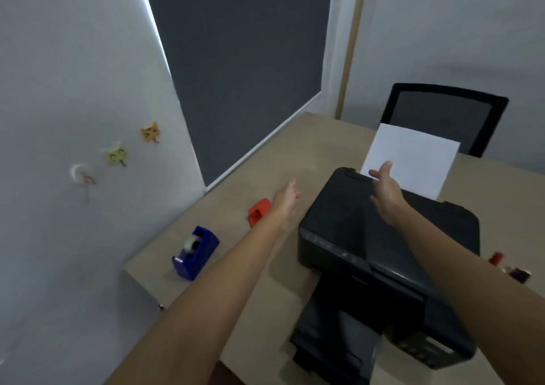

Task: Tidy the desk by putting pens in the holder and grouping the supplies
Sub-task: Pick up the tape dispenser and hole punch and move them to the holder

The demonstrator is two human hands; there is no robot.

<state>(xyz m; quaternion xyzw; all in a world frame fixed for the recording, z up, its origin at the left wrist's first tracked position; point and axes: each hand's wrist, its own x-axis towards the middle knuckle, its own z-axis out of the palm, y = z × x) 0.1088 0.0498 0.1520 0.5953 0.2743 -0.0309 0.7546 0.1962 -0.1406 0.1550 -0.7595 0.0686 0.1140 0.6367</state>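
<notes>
A blue tape dispenser [195, 252] with a clear roll stands near the desk's left edge. Further back lies a small red-orange stapler-like item [259, 211]. My left hand [286, 199] reaches out just right of it, fingers apart and holding nothing. Above the back of the black printer [368, 255] hovers my right hand [386, 191], open and empty, next to the white paper [413, 157] standing in the feed tray. Small red and dark items [510, 266] show at the right, partly hidden by my right forearm. No pen or holder is in view.
The beige desk [306, 148] meets a white wall on the left and a dark window blind behind. A black mesh chair [442, 113] stands at the far side. Cat-shaped hooks [118, 153] are stuck on the wall. The printer's output tray [336, 343] sticks out toward me.
</notes>
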